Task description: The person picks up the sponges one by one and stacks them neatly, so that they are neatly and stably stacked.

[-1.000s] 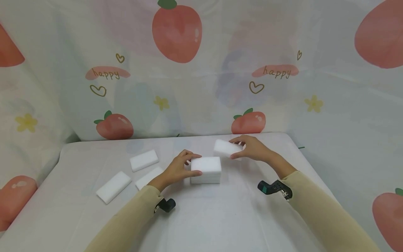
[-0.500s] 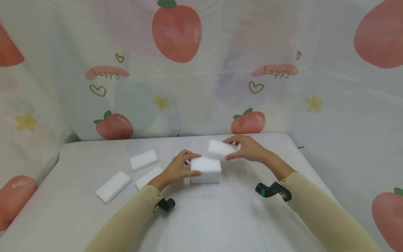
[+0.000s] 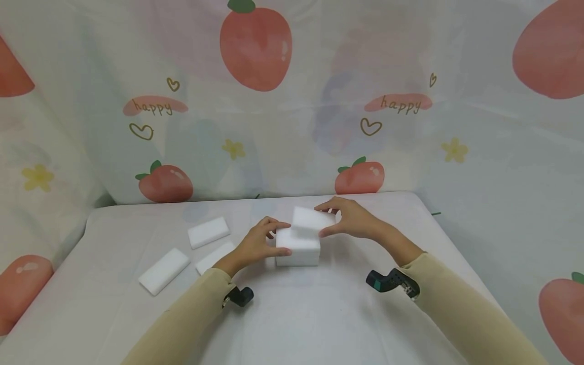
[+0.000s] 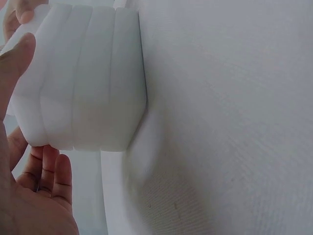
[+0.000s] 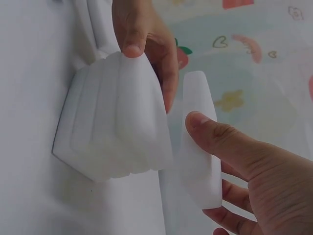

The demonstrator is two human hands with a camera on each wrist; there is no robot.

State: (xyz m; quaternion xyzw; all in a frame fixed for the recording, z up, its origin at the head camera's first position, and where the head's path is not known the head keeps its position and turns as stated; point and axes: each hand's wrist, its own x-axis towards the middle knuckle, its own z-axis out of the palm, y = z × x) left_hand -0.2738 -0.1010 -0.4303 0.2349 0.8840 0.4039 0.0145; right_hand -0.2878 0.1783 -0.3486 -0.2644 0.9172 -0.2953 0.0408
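Note:
Near the middle of the table stands a neat stack of white sponges (image 3: pixel 297 257), several layers high. My left hand (image 3: pixel 252 247) grips its top from the left, thumb at the front side and fingers at the back. Another white sponge (image 3: pixel 311 219) is pinched between the thumb and fingers of my right hand (image 3: pixel 353 220), above the stack's back right. In the right wrist view a gap separates this held sponge (image 5: pixel 200 171) from the stack's top (image 5: pixel 144 115). The left wrist view shows the layers (image 4: pixel 90 83) edge on, left fingers partly hidden behind them.
Three loose white sponges lie left of the stack: one at the back (image 3: pixel 209 232), one at the front (image 3: pixel 164 271), one partly behind the left wrist (image 3: pixel 214 257). A white cloth (image 3: pixel 310 319) covers the table. A fruit-printed curtain (image 3: pixel 292 126) hangs behind.
My right hand has moved left with its sponge, from beside the stack to above its back right part. The left hand and the stack have stayed in place.

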